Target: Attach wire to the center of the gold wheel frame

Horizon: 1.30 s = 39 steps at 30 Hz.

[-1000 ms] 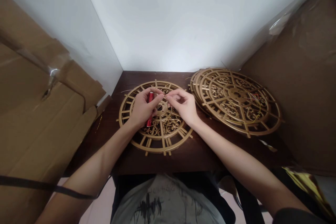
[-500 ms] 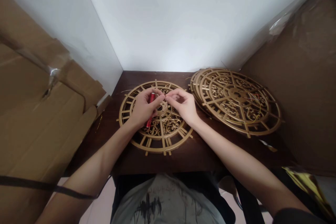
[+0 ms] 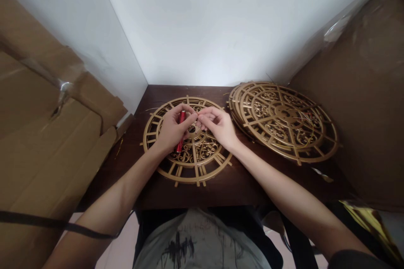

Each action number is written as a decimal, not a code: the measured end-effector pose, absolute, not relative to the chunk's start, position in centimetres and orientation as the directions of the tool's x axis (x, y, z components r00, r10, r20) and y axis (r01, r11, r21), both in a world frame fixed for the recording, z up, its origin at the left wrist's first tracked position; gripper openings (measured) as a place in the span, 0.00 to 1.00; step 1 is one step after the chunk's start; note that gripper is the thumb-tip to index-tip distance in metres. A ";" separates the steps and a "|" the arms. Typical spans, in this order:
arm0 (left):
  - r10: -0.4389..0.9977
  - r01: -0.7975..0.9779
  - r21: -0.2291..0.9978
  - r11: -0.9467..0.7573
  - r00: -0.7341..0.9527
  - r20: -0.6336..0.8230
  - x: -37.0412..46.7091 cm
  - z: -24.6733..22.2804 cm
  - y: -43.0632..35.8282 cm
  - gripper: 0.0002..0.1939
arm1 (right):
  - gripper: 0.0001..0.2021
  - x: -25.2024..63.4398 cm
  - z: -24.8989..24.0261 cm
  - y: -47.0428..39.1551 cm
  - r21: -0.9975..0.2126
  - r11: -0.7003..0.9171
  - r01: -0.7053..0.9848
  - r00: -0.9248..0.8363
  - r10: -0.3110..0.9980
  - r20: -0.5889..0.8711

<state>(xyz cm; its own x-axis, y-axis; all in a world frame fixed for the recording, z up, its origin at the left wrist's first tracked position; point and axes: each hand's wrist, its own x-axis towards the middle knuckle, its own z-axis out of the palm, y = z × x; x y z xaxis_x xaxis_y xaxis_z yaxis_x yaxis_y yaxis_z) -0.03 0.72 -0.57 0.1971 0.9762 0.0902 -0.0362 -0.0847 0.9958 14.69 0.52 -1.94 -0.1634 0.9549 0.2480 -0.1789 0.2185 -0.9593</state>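
Note:
A gold openwork clock dial (image 3: 176, 172) with bar numerals and scrollwork lies flat before me, seemingly over at least one more. Above its centre my left hand (image 3: 175, 128) and my right hand (image 3: 217, 125) meet at the fingertips, both pinched. Whatever thin thing is between the fingertips is too small to make out. A slim red cylinder (image 3: 179, 147) stays tucked in my left hand, crossing behind the thumb, its ends showing above and below.
A stack of similar gold dials (image 3: 296, 160) stands at the right, with a yellowish thread on top. Cardboard (image 3: 47, 143) rises at the left and a large brown carton (image 3: 362, 113) at the right. A small whitish scrap (image 3: 322, 175) lies on the dark table (image 3: 202, 197).
My hands stay over the dial's centre with only slight finger shifts. The right fingers have spread a little lower, and the red cylinder has tilted slightly.

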 end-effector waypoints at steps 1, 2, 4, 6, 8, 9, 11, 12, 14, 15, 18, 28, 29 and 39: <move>0.976 -0.035 0.996 -0.085 0.196 0.090 0.0 -0.6 0.7 0.10 | 0.11 14.7 -2.0 0.6 -0.962 0.216 -0.169 -0.159 0.957 0.243; 0.977 -0.034 0.996 -0.085 0.194 0.090 0.0 -0.6 0.7 0.10 | 0.11 14.8 -2.1 0.6 -0.964 0.214 -0.158 -0.156 0.959 0.238; 0.977 -0.032 0.996 -0.088 0.192 0.092 0.0 -0.6 0.7 0.10 | 0.11 14.8 -2.2 0.8 -0.966 0.212 -0.147 -0.154 0.960 0.235; 0.977 -0.030 0.995 -0.091 0.193 0.096 0.0 -0.6 0.6 0.10 | 0.12 14.9 -2.3 0.9 -0.964 0.211 -0.159 -0.149 0.961 0.235; 0.977 -0.025 0.995 -0.101 0.188 0.104 0.0 -0.5 0.6 0.10 | 0.12 14.9 -2.3 1.0 -0.963 0.204 -0.178 -0.138 0.964 0.229; 0.977 -0.025 0.994 -0.103 0.187 0.106 0.0 -0.5 0.6 0.10 | 0.12 15.0 -2.3 1.0 -0.963 0.197 -0.184 -0.134 0.966 0.223; 0.977 -0.026 0.994 -0.102 0.184 0.105 0.1 -0.4 0.6 0.10 | 0.11 15.0 -2.2 1.1 -0.965 0.183 -0.190 -0.137 0.968 0.211; 0.978 -0.026 0.994 -0.102 0.182 0.105 0.1 -0.4 0.6 0.10 | 0.11 15.0 -2.1 1.1 -0.965 0.177 -0.194 -0.142 0.968 0.206; 0.978 -0.029 0.994 -0.102 0.178 0.105 0.1 -0.5 0.7 0.10 | 0.10 15.1 -2.1 1.1 -0.964 0.163 -0.209 -0.146 0.970 0.195; 0.979 -0.032 0.994 -0.105 0.174 0.109 0.0 -0.5 0.7 0.09 | 0.10 15.1 -2.1 1.1 -0.965 0.152 -0.215 -0.144 0.972 0.186; 0.980 -0.044 0.992 -0.117 0.158 0.123 0.0 -0.7 0.8 0.09 | 0.10 15.1 -2.1 1.1 -0.970 0.122 -0.211 -0.136 0.979 0.152; 0.980 0.023 0.990 -0.143 0.145 0.138 -0.1 -0.5 0.7 0.09 | 0.08 14.9 -2.0 1.1 -0.975 0.136 -0.177 -0.139 0.977 0.162; 0.978 0.039 0.988 -0.152 0.150 0.144 -0.1 -0.5 0.7 0.09 | 0.08 14.9 -1.9 1.1 -0.975 0.137 -0.173 -0.138 0.977 0.162; 0.950 0.237 0.924 -0.299 0.163 0.266 -0.4 -0.8 0.9 0.05 | 0.06 15.0 -1.6 0.8 -0.975 0.166 -0.144 -0.153 0.970 0.188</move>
<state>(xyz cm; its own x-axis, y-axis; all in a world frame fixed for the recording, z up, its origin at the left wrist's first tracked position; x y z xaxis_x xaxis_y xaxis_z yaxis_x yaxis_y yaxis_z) -0.35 0.95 -0.75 0.1630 0.9501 0.2659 0.2370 -0.2994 0.9243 14.98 0.79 -1.63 -0.1530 0.9702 0.1878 -0.1443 0.1661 -0.9755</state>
